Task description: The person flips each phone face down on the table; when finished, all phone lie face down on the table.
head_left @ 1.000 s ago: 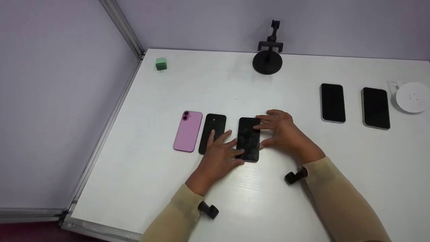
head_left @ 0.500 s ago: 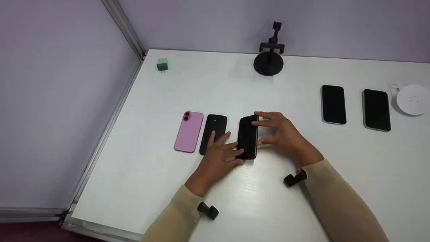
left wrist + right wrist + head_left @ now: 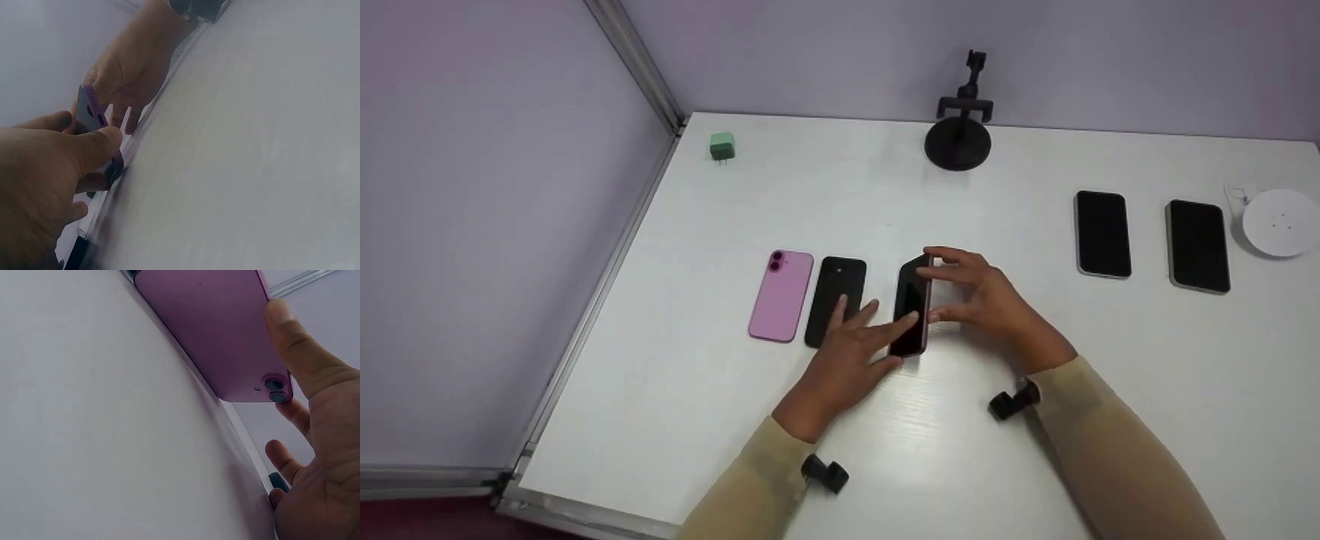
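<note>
Pink-backed phone (image 3: 912,292), its screen dark, leans between both hands near the middle of the white table (image 3: 1020,180), right long edge raised and left long edge low by the surface. The right hand (image 3: 981,291) pinches its raised side, thumb against the back and fingers at the far right corner. The left hand (image 3: 846,358) grips the near end, thumb along the short edge, a finger reaching over the screen; its other fingers spread over a black phone (image 3: 834,281) just to the left, whether touching I cannot tell. Farther left, a lilac phone (image 3: 781,296) lies camera side up. At the far side stand a green plug (image 3: 721,146) and, to its right, a black stand (image 3: 958,144). Two dark-screened phones (image 3: 1102,234) lie right, beside a white disc (image 3: 1280,223).
</note>
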The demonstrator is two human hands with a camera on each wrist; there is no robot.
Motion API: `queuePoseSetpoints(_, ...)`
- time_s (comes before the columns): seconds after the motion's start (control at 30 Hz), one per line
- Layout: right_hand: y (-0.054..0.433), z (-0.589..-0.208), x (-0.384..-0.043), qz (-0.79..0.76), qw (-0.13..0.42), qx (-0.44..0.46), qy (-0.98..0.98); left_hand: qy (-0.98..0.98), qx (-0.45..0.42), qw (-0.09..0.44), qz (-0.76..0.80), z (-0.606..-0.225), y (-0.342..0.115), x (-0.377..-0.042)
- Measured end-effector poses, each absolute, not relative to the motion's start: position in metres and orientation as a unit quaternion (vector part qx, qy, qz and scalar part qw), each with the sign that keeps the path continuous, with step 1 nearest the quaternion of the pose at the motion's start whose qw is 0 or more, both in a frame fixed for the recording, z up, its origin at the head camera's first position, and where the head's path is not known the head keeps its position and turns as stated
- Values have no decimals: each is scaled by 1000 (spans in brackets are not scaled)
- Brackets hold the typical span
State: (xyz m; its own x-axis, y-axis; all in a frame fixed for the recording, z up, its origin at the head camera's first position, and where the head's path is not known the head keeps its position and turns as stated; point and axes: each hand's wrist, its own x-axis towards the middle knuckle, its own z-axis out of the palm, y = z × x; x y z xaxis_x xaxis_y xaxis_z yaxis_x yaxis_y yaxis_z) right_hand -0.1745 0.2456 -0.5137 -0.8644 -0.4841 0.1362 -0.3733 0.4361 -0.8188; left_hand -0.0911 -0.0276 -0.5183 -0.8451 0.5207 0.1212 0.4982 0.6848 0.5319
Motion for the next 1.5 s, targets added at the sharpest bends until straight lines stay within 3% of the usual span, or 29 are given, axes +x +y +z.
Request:
queuePoseSetpoints(0.87, 240, -512, -171, -505, 79, -251, 822, 899, 313, -9, 305, -519, -26, -92)
queuePoseSetpoints(1.27, 238, -511, -169, -435, 117, -230, 863, 893, 270, 16, 359, -522, -30, -90)
queuePoseSetpoints(1.5, 234, -513, -171, -384, 108, -205, 894, 893, 248, 25, 375, -520, -31, -89)
